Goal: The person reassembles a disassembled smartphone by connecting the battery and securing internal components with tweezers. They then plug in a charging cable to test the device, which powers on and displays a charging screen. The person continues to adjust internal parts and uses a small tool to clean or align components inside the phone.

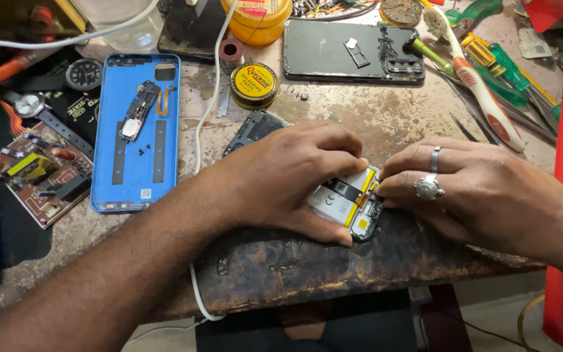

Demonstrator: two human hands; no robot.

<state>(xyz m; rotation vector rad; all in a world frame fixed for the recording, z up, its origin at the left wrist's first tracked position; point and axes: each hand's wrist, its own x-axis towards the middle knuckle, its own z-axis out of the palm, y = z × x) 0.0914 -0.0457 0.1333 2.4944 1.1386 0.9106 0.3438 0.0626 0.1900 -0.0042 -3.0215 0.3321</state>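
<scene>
both hands (294, 179) on opened phone (353, 202)

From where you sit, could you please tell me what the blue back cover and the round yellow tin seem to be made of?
The blue back cover looks like moulded plastic with a smooth, faintly glossy inside and even colour. The round yellow tin seems to be painted metal, judging by its rolled rim and shine, though that is not certain.

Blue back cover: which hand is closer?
Left. The left hand rests on the opened phone, just right of the blue back cover across a strip of bare bench. The right hand sits beyond the phone, farther right.
</scene>
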